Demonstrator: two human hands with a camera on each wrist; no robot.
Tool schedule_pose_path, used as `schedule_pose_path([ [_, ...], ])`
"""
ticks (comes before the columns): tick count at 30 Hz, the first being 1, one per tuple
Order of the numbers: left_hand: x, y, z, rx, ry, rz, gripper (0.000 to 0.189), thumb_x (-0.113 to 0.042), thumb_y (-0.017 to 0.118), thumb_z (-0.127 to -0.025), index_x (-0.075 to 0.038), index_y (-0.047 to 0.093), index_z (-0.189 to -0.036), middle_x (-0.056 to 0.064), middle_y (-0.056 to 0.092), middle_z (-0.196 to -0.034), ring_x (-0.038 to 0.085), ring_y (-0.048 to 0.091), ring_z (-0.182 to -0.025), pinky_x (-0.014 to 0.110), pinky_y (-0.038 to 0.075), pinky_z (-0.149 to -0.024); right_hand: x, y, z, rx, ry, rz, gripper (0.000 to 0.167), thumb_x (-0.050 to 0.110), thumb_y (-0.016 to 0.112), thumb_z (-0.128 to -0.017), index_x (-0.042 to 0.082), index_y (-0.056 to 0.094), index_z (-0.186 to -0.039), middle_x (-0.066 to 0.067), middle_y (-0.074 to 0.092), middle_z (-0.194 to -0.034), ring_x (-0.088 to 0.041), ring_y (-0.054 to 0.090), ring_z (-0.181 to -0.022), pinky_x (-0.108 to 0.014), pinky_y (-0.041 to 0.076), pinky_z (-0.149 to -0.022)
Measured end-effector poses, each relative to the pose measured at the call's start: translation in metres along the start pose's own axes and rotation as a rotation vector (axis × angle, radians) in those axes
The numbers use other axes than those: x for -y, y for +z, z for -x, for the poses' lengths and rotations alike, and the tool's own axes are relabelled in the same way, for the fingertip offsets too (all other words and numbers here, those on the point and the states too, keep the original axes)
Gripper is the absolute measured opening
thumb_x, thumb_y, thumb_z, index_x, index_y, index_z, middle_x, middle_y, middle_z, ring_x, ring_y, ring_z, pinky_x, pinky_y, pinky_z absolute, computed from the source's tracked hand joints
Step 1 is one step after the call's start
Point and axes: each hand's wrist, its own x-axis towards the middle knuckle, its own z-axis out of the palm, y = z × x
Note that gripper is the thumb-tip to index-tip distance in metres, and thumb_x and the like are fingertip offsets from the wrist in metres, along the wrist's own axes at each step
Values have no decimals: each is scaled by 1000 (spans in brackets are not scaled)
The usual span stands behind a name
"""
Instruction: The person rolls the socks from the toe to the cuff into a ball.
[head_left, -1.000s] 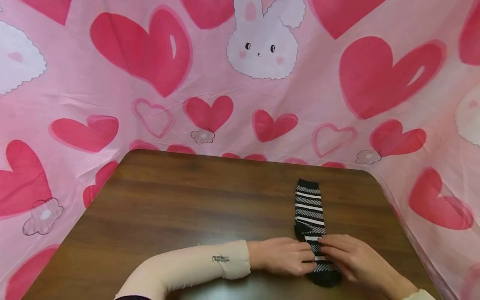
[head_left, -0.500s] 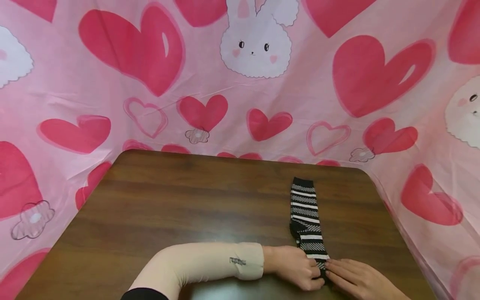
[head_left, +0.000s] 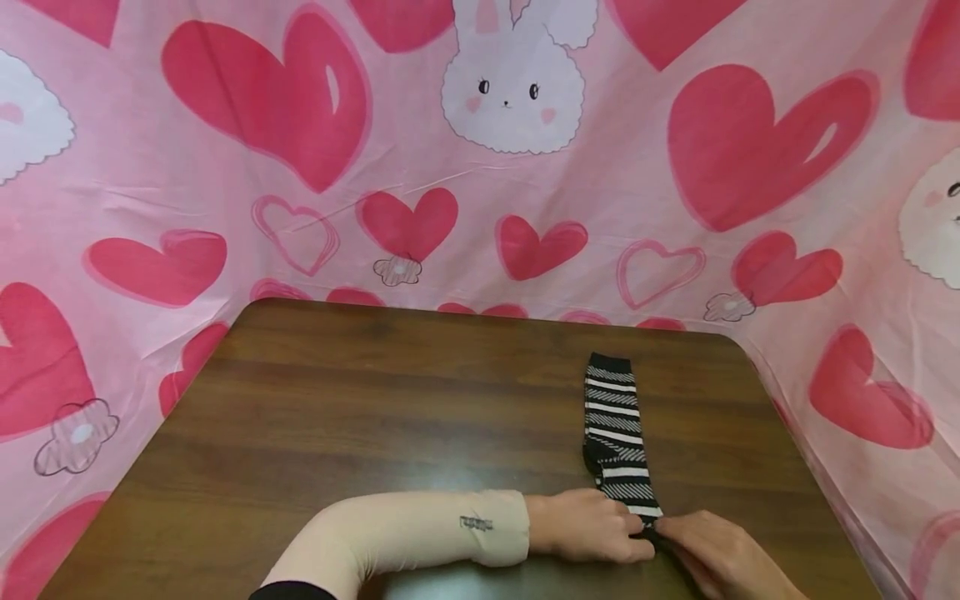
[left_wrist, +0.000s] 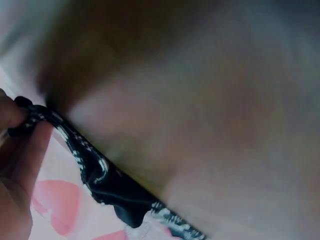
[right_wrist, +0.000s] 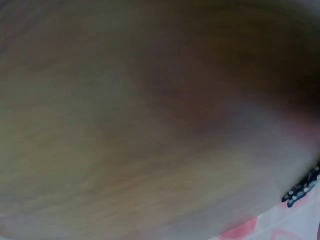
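A black-and-white striped sock (head_left: 617, 425) lies lengthwise on the right part of the brown table, its black cuff toward the far edge and its heel bulging left. My left hand (head_left: 585, 525) reaches across from the left, its bent fingers on the near part of the sock. From the other side my right hand (head_left: 723, 550) pinches the sock's right edge close to the left fingertips. The toe end is hidden at the hands. In the left wrist view, a finger and thumb hold a bunched end of the sock (left_wrist: 95, 167). Only a bit of the sock (right_wrist: 302, 189) shows in the right wrist view.
The brown wooden table (head_left: 375, 400) extends far to the left of the sock. A pink cloth (head_left: 480, 183) with hearts and rabbit faces hangs behind and along both sides of it. My left forearm in a cream sleeve (head_left: 420, 529) lies across the near side.
Both hands have moved down along the sock to its toe end. The black toe, visible one second ago, is now hidden at the fingers. The head view has shifted slightly.
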Motion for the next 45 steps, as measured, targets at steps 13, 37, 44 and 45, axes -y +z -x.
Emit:
schedule_pose_path([
  [13,10,-2,1,-123,-502,616,15,-11,72,-90,-18,68,-103,-11,64,-93,-10,55,-79,6,43,-67,-10,0,-26,23,461,-196,48,-16,78,-74,20,72,-104,6,72,-93,-4,66,-78,-12,49,-66],
  [37,8,-1,3,1,-89,-180,21,-31,54,-103,-35,74,-106,-10,65,-111,8,55,-96,15,48,-75,-15,2,-44,-56,375,65,8,14,76,-90,17,73,-97,8,65,-97,-8,60,-85,-17,43,-80],
  [44,14,-1,2,25,-145,-93,23,-33,53,-105,-38,75,-109,-7,65,-113,9,54,-99,15,49,-74,-10,0,-46,-77,-63,126,28,20,54,-103,3,74,-92,-7,68,-96,-22,61,-83,-34,43,-78],
  [45,14,-1,1,30,-145,-94,23,-33,52,-105,-38,75,-110,-7,66,-114,10,54,-99,15,48,-76,-9,1,-45,-54,-72,132,29,20,53,-104,2,74,-94,-7,68,-98,-22,62,-84,-34,42,-81],
])
